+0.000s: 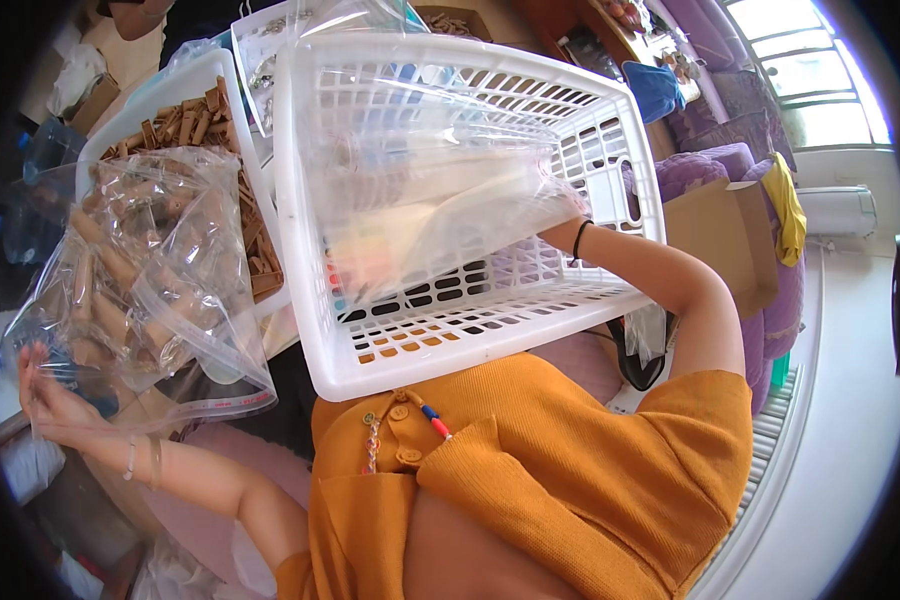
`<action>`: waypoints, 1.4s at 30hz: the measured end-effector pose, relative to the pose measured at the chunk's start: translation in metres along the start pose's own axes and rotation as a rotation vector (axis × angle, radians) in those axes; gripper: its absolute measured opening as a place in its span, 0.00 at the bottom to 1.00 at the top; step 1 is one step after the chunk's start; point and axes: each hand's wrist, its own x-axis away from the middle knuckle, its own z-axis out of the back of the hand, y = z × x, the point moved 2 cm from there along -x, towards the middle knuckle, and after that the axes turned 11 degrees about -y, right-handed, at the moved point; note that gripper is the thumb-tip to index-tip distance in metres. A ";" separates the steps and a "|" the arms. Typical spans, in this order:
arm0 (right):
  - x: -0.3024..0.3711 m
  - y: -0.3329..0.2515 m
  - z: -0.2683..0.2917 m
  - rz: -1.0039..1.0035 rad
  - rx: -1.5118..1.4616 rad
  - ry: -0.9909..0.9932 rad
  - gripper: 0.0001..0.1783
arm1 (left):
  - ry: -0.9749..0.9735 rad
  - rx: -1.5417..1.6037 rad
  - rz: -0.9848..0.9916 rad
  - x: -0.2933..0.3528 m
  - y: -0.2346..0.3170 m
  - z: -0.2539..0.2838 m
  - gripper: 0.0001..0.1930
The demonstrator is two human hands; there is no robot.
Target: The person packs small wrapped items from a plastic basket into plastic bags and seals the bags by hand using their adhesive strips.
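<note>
My left hand [55, 400] grips the edge of a clear zip bag [195, 330] at the lower left. Brown stick-like pieces show through that bag; I cannot tell whether they are inside it or behind it. A white tray [232, 90] heaped with small brown pieces [185, 122] lies behind the bag. My right hand [562, 203] reaches into a tilted white plastic basket [305, 200], closed on a clear plastic bag [440, 205]. The sheets of plastic partly hide its fingers. This bag is blurred and stretches across the basket's inside.
Beside the tray stands a white box [262, 30] of small items. To the right are an open cardboard box [720, 235], a yellow cloth [785, 210] and purple padded furniture [710, 170]. Another person's arm [140, 18] shows at the top left, near plastic bottles [50, 150].
</note>
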 end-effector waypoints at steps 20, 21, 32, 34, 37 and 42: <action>-0.023 -0.011 0.011 0.032 -0.043 -0.061 0.15 | 0.018 -0.032 0.117 -0.009 0.013 -0.018 0.06; -0.023 -0.008 0.009 0.034 -0.041 -0.071 0.15 | 0.009 -0.033 0.086 -0.009 0.012 -0.017 0.06; -0.039 -0.011 0.029 0.075 -0.129 -0.103 0.14 | 0.009 -0.072 0.087 -0.009 0.015 -0.019 0.07; -0.038 -0.019 0.039 0.089 -0.226 -0.138 0.13 | -0.013 -0.043 0.063 -0.008 0.014 -0.017 0.07; -0.043 -0.039 0.054 0.118 -0.420 -0.218 0.13 | -0.022 -0.048 0.073 -0.008 0.010 -0.015 0.07; -0.064 -0.074 0.069 0.156 -0.715 -0.343 0.13 | -0.005 -0.068 0.083 -0.006 0.016 -0.023 0.06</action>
